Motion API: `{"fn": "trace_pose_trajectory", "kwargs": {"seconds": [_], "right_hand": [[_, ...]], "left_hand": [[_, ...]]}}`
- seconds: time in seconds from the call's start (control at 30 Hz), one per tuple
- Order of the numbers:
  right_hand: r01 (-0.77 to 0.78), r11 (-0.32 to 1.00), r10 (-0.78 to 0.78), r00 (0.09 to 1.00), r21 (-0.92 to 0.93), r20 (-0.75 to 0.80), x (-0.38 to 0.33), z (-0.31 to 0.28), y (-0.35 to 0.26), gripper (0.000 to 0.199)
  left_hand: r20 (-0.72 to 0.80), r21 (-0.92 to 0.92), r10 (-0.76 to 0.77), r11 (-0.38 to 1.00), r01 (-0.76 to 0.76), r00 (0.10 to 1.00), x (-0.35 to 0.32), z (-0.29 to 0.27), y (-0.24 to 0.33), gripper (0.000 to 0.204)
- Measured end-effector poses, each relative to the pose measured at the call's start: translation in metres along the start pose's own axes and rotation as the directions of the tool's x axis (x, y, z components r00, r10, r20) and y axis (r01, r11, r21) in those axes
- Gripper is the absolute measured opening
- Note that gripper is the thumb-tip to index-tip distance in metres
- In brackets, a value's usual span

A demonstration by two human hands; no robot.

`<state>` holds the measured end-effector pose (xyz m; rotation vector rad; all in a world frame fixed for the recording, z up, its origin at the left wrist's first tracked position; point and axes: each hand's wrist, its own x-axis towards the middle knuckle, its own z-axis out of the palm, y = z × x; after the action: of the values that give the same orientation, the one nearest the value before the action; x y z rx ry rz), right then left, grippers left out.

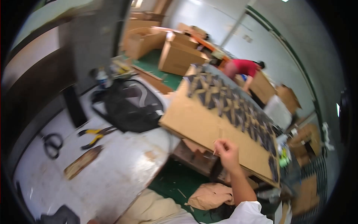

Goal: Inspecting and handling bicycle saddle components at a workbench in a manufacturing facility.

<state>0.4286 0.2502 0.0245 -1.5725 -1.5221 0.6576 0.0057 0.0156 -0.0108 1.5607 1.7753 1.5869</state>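
Observation:
My right hand (226, 150) is raised over the near edge of a large cardboard sheet (194, 115). Its fingers are pinched together, and a thin pale sliver seems to show at their tips, too small and blurred to name. Beyond the hand, rows of dark, pointed flat pieces (220, 99) lie across the cardboard. At the lower edge, a blurred skin-coloured patch (91, 221) may be part of my left hand; no fingers can be made out there.
On the white table lie yellow-and-black pliers (96, 137), black-handled scissors (53, 145), a worn wooden piece (82, 162) and a black bag (128, 106). Cardboard boxes (181, 56) stand behind. A person in a red top (244, 68) bends beyond the cardboard. A beige cloth item (210, 196) lies below my right arm.

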Motion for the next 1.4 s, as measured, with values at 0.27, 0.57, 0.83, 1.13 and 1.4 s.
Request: {"fn": "trace_pose_trajectory", "kwargs": {"seconds": [0.27, 0.57, 0.83, 1.13, 1.4], "right_hand": [[-0.857, 0.455, -0.176, 0.179, -0.241, -0.968, -0.100, -0.349, 0.251, 0.021], [-0.236, 0.596, 0.794, 0.033, 0.767, -0.607, -0.236, -0.509, 0.329, 0.040], [-0.060, 0.733, 0.679, 0.011, 0.677, -0.734, -0.180, -0.556, 0.307, 0.013], [0.445, 0.863, -0.453, 0.469, -0.239, -0.758, 0.024, -0.351, 0.066, 0.037], [-0.033, 0.273, -0.415, 0.898, 0.962, 0.149, -0.017, -0.015, -0.073, 0.034]], "left_hand": [[0.067, 0.219, -0.118, 0.971, 0.101, 0.991, 0.011, 0.021, 0.000, 0.035], [0.076, 0.214, -0.049, 0.976, 0.032, 0.996, 0.015, 0.029, -0.006, 0.028], [0.144, 0.193, -0.003, 0.981, -0.025, 0.990, 0.019, 0.038, 0.018, 0.026], [0.208, 0.187, 0.019, 0.981, -0.059, 0.978, 0.017, 0.058, 0.049, 0.029], [0.190, -0.640, -0.409, 0.637, 0.429, 0.892, 0.013, 0.080, 0.018, 0.037]]}}
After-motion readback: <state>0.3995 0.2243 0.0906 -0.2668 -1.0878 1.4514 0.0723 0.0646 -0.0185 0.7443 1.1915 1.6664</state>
